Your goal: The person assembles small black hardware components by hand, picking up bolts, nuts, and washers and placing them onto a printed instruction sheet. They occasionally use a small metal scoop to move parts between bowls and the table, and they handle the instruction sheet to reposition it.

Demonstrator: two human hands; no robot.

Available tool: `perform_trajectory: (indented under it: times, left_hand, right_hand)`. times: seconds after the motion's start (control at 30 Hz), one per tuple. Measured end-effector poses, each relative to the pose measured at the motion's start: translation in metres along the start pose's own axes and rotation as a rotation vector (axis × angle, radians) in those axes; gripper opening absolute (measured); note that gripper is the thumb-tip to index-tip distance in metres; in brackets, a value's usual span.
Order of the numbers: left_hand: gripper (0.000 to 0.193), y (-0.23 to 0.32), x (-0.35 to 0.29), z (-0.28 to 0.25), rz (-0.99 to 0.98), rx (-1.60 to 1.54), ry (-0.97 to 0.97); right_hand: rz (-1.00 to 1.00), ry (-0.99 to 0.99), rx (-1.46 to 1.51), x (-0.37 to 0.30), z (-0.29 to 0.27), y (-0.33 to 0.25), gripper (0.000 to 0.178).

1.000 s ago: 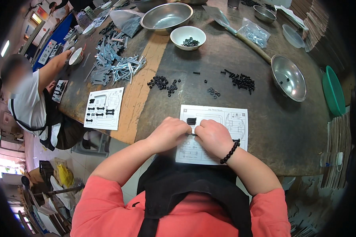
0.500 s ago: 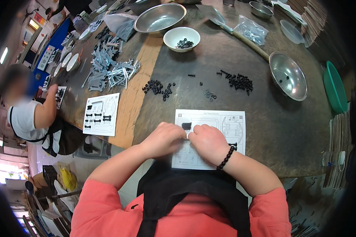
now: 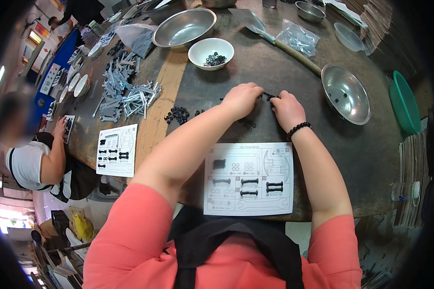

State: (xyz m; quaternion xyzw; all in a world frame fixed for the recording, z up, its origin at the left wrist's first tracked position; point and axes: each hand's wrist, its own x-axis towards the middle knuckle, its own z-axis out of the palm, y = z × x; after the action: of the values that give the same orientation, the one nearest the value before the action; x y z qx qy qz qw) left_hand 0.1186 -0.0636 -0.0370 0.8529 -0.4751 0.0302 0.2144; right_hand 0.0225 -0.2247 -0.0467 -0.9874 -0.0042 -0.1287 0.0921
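A small black part (image 3: 269,96) sat between the two hands over the dark desk (image 3: 371,159), far beyond the printed sheet (image 3: 249,179); its shape was too small to make out. The left hand (image 3: 241,99) was curled, its fingertips at the part, though whether they pinched it I could not tell. The right hand (image 3: 287,108), with a black bead bracelet (image 3: 298,129), had its fingers closed on the part. More black pieces (image 3: 178,114) lay scattered left. A white bowl (image 3: 211,52) stood behind. A metal bowl (image 3: 345,93) stood to the right. A seated person's arm (image 3: 53,154) showed at the left rim.
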Motion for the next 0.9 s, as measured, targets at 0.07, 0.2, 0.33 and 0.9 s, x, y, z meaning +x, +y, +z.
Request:
perform_trajectory:
  times: [0.07, 0.2, 0.33, 0.9]
  left_hand:
    - [0.02, 0.004, 0.01, 0.008, 0.003, 0.14, -0.093]
    - [0.014, 0.021, 0.019, 0.008, 0.012, 0.343, -0.153]
    - [0.014, 0.028, 0.008, -0.006, -0.077, 0.326, -0.136]
    - [0.019, 0.086, -0.234, -0.082, -0.057, -0.307, -0.145]
  right_hand:
    - [-0.044, -0.016, -0.025, 0.004, -0.003, -0.007, 0.011]
    - [-0.037, -0.085, -0.096, 0.004, -0.009, -0.01, 0.013]
    - [-0.001, -0.138, -0.086, 0.004, -0.008, -0.011, 0.012]
    - [-0.447, -0.3, 0.659, -0.115, -0.055, -0.127, 0.014]
